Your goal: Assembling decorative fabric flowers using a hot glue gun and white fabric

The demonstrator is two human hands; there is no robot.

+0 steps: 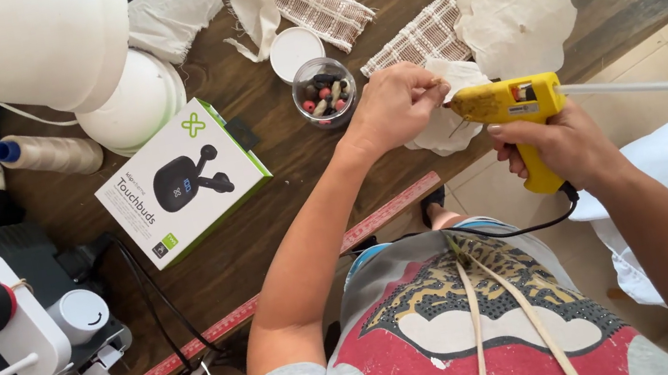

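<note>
Right hand closed around yellow glue gun, nozzle levelled at the work. Left hand pinching small piece against white fabric flower at wooden table edge, steadying the joint beside the nozzle.

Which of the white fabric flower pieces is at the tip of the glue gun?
The smaller white fabric piece beside the left hand, at the table edge; the larger fabric flower lies farther back, untouched.

A small clear jar of mixed beads is standing on the dark wooden table, its white lid lying just beside it. A white and green earbuds box is resting nearby, next to a spool of cream thread and a white lamp base. A red ruler is running along the table's edge, and strips of checked woven ribbon are lying at the far side.
</note>
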